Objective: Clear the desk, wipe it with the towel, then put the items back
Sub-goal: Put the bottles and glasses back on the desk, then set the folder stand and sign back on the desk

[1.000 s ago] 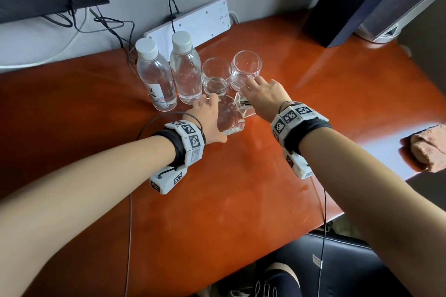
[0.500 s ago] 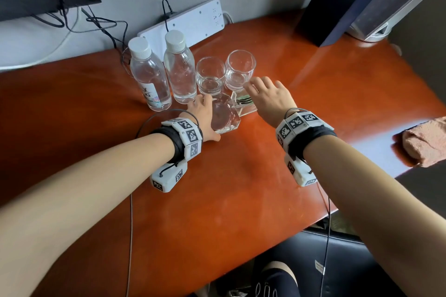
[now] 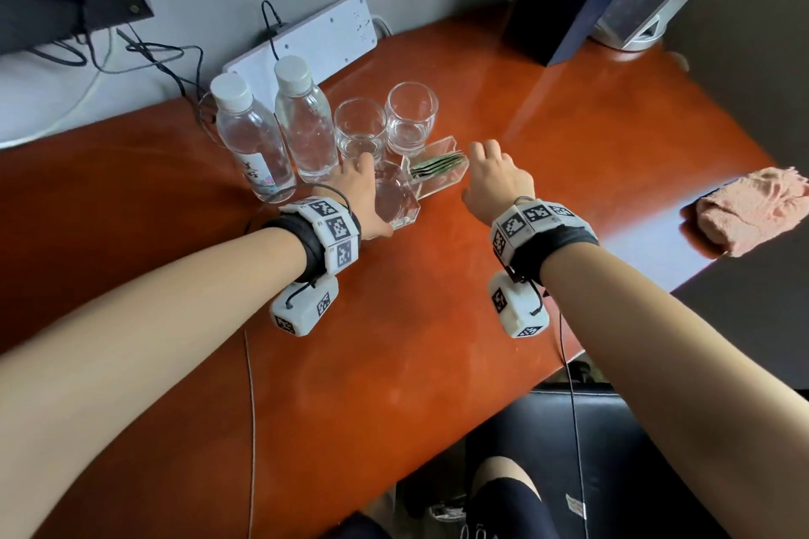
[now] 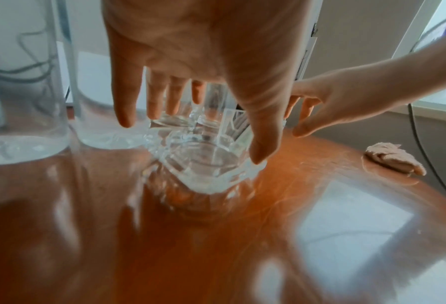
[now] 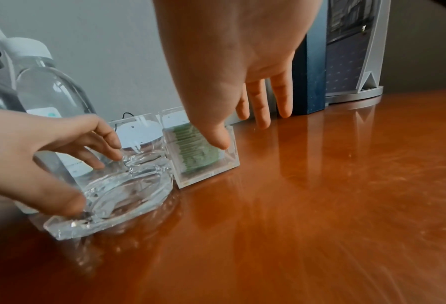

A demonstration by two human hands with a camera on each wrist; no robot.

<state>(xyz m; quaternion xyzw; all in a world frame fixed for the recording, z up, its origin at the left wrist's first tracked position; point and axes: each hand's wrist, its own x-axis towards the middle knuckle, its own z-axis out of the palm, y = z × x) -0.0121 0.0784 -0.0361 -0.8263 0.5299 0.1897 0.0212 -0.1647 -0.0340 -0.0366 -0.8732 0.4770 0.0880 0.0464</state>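
Towel (image 3: 744,217) lies bunched at the right edge of the surface (image 3: 437,341), well apart from the cluster at the back edge, so wiping looks either done or not yet begun; which, I cannot tell. Two bottles (image 3: 258,140), two glasses (image 3: 361,129), a glass ashtray (image 3: 396,201) and a clear box of green packets (image 3: 437,171) stand touching or just beside one another, probably packed tight to leave the rest of the surface free. Left hand (image 3: 357,197) has its grip curled round the ashtray, thumb on the near rim. Right hand (image 3: 497,182) hovers spread just beside the box, holding nothing. Open room runs along the whole front and toward the right corners.
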